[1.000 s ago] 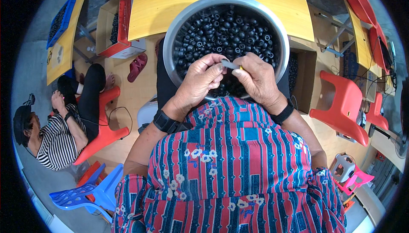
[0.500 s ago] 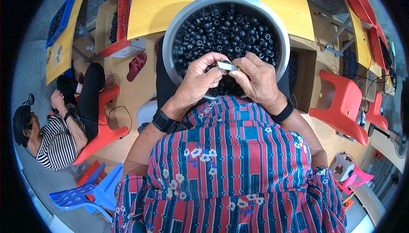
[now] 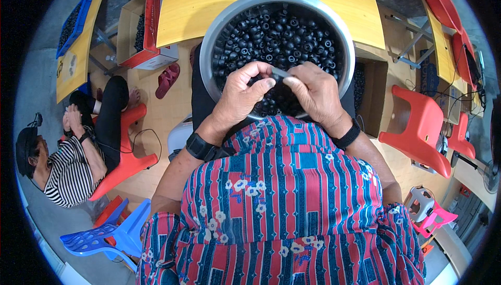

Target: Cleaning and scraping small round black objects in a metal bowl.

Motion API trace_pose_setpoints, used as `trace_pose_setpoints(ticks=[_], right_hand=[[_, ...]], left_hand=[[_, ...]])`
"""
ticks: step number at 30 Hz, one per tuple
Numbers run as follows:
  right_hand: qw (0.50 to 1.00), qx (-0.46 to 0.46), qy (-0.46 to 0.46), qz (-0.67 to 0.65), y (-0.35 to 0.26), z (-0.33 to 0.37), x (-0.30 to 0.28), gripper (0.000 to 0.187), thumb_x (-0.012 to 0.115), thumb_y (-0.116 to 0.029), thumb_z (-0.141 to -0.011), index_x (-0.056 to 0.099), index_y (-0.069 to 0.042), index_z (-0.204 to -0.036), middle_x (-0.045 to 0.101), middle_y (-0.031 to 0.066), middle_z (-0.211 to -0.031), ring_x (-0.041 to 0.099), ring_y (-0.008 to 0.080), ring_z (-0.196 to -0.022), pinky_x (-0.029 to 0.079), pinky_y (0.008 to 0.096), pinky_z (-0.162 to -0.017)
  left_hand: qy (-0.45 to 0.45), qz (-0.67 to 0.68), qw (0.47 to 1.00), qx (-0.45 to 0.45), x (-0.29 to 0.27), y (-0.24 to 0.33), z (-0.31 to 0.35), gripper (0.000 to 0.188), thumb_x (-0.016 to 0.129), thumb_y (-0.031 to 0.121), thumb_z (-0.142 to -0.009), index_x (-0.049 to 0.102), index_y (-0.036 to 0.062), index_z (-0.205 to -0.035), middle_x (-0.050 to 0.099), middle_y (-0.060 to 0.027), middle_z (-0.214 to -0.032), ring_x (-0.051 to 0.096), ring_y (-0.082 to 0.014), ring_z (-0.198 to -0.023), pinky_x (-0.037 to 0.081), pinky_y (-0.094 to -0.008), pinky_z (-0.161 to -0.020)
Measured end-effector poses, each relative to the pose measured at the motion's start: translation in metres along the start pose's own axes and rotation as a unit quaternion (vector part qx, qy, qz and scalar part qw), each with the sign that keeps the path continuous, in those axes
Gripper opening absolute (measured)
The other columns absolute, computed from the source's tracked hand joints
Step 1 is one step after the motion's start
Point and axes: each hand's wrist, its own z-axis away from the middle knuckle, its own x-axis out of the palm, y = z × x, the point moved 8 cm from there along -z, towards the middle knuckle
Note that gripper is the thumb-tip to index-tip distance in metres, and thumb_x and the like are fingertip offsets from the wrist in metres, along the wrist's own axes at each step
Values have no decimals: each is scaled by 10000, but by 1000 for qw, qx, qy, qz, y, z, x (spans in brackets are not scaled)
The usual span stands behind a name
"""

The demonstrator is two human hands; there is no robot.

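Note:
A large round metal basin (image 3: pixel 206 50) in front of me holds a heap of small black round parts (image 3: pixel 276 40) with holes in them. Above its near side my two hands meet. My right hand (image 3: pixel 317 93) is closed in a pinch on a small flat metal blade (image 3: pixel 280 72), which points toward the left hand. My left hand (image 3: pixel 242 91) is closed too, thumb and forefinger curled near the blade's tip. Whatever sits between those left fingers is hidden.
A yellow wooden table (image 3: pixel 209 8) stands beyond the basin. An open carton (image 3: pixel 373 87) is right of my knees. Red chairs (image 3: pixel 417 128) stand on the right. At left, a person in a striped top (image 3: pixel 73 175) sits near a red box (image 3: pixel 151 29) and slippers (image 3: pixel 167 80).
The blade has turned in my right fingers and now shows a narrower, darker face. My left thumb has shifted slightly. The seated person's hands have moved a little.

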Motion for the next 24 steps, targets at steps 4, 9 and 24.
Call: trace_pose_setpoints(ticks=[4, 9, 24], right_hand=[[998, 34, 40, -31, 20, -2, -3, 211, 661, -240, -892, 674, -30, -900, 647, 142, -829, 634, 350, -787, 507, 416, -707], [991, -2, 48, -127, 12, -2, -4, 207, 709, -175, -851, 695, -24, -992, 664, 152, -855, 652, 314, -786, 510, 372, -707], [993, -70, 56, -82, -9, -2, -5, 239, 785, -102, -751, 731, -115, -983, 654, 82, -754, 634, 242, -665, 504, 327, -601]], left_hand=[[2, -43, 998, 35, 3, 10, 1, 174, 588, 83, -961, 597, 23, -1124, 519, 54, -851, 389, 4, -646, 324, -150, -544], [1, -23, 1000, 14, 4, 6, 0, 166, 588, 89, -966, 598, 25, -1119, 525, 50, -856, 393, 6, -641, 321, -149, -535], [-46, 274, 959, -56, 15, -22, 0, 176, 599, 143, -979, 583, 11, -1095, 576, -24, -872, 420, -14, -635, 333, -150, -508]])
